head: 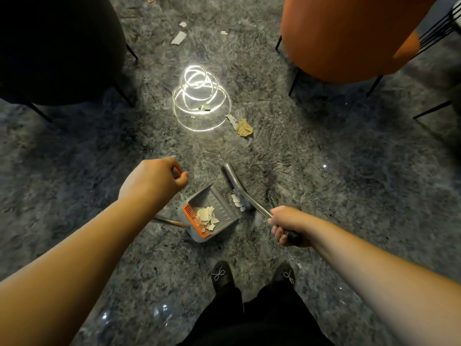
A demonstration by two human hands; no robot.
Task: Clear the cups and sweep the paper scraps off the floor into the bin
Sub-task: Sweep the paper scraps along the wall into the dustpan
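Sweeping: left hand (152, 181) gripping dustpan (209, 216) handle, right hand (287, 224) gripping broom (235, 186) handle. Scraps (205, 218) between hands, inside pan; more beyond both. Risk: tilted pan spilling scraps if jolted.

1. Grey dustpan (209, 216) with orange comb edge, resting at floor centre, holding pale torn paper scraps (207, 217).
2. Grey broom head (237, 189) just at 2 o'clock of the pan.
3. Crumpled brown scrap (244, 128) farther toward 12 o'clock.
4. White scraps (178, 37) well beyond, 12 o'clock.
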